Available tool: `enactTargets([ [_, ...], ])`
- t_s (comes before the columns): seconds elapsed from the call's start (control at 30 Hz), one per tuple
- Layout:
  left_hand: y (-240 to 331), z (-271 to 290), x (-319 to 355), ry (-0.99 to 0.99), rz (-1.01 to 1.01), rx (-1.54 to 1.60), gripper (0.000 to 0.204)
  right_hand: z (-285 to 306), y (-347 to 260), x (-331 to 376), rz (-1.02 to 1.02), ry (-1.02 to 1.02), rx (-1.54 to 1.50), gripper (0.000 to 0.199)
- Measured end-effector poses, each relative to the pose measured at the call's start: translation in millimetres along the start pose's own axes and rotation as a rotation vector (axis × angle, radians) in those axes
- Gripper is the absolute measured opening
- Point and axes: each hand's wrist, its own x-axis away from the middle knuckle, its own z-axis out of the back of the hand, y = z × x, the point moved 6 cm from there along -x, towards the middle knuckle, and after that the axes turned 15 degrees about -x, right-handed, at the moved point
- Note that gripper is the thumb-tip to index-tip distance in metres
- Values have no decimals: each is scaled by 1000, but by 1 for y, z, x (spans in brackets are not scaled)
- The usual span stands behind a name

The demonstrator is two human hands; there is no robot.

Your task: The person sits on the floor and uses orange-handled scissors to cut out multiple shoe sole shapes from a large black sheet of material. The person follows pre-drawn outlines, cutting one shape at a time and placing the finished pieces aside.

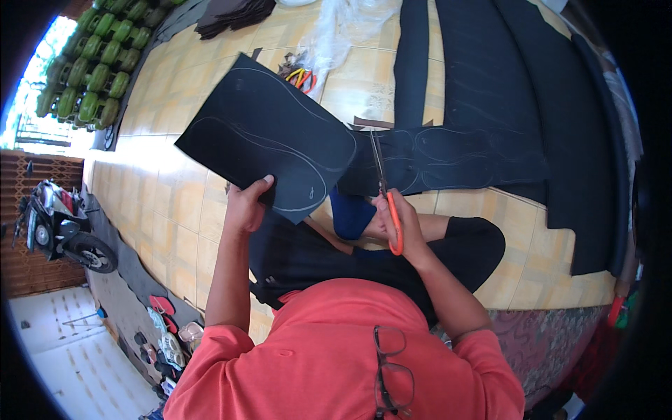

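My left hand (246, 205) grips the lower edge of a black sheet (273, 133), thumb on top. Pale curved outlines, shaped like shoe soles, are drawn on it, and it is held up and tilted. In my right hand (404, 217) is a pair of scissors (394, 222) with orange handles, its long blades pointing away from me. The blades lie over the left part of a black strip (455, 159) marked with similar outlines. Beyond the blade tips is a thin dark offcut (374, 122). Whether the blades are parted is hard to make out.
Large black sheets (483, 70) cover the floor at the right. Clear plastic (336, 42) and orange-and-yellow-handled tools (301, 78) lie ahead. Dark pieces (234, 15) are stacked at the far left. Green gas cylinders (91, 70), a motorcycle (59, 227) and shoes (168, 336) stand to the left.
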Motion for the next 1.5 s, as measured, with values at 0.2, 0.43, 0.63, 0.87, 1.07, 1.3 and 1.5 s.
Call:
enactTargets([
  [0.2, -10, -37, 6, 7, -23, 79, 44, -7, -1, -4, 75, 118, -82, 29],
  [0.43, -14, -50, 11, -116, 45, 95, 41, 0, -28, -8, 223, 119, 92, 32],
  [0.63, -2, -32, -2, -29, 12, 9, 43, 4, -24, 5, -89, -57, -68, 43],
  [0.87, 30, -14, -17, -98, -21, -157, 45, 8, -30, 11, -16, -137, -25, 33],
  [1.07, 45, -23, -18, -191, -35, -306, 48, 2, -46, 11, 85, -209, 109, 27],
  [1.3, 43, -27, -23, -245, -38, -362, 48, 3, -53, 15, 41, -230, 169, 30],
  [1.5, 34, -26, -24, -221, -1, -350, 45, -1, -38, 22, -105, -200, -13, 37],
])
